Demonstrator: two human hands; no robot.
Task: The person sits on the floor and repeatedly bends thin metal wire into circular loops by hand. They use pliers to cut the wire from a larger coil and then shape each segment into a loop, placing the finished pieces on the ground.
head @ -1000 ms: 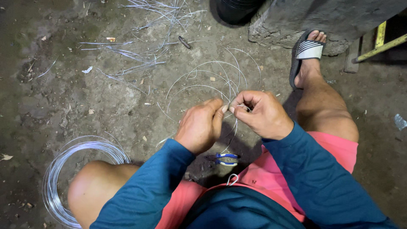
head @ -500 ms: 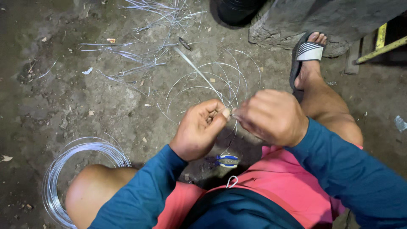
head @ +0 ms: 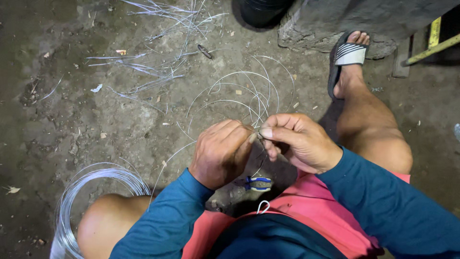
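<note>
Crouched low over the dirt floor, I pinch a thin wire between both hands, just in front of my knees. My left hand is curled shut on it, thumb and fingertips pressed together at the near end; my right hand is clamped on the same strand from the other side, thumbnail up, the two grips almost touching.

What could go wrong, as I judge it: the wire is springy and its cut end is sharp, so a slip of either pinch could let it whip free and prick a finger or flick toward my face. With the hands this close, a hard bend could also kink the strand in the wrong place or snap it. Loose loops lie on the floor just beyond my knuckles, and a tug might drag them into a tangle.

The wire itself is fine, bare and silvery-grey, catching the light in thin bright lines; where it passes between my fingers it is mostly hidden. A neat coil rests beside my left knee, and straight offcuts are scattered farther out. Blue-handled pliers lie on the floor under my wrists. My right foot wears a striped sandal.
</note>
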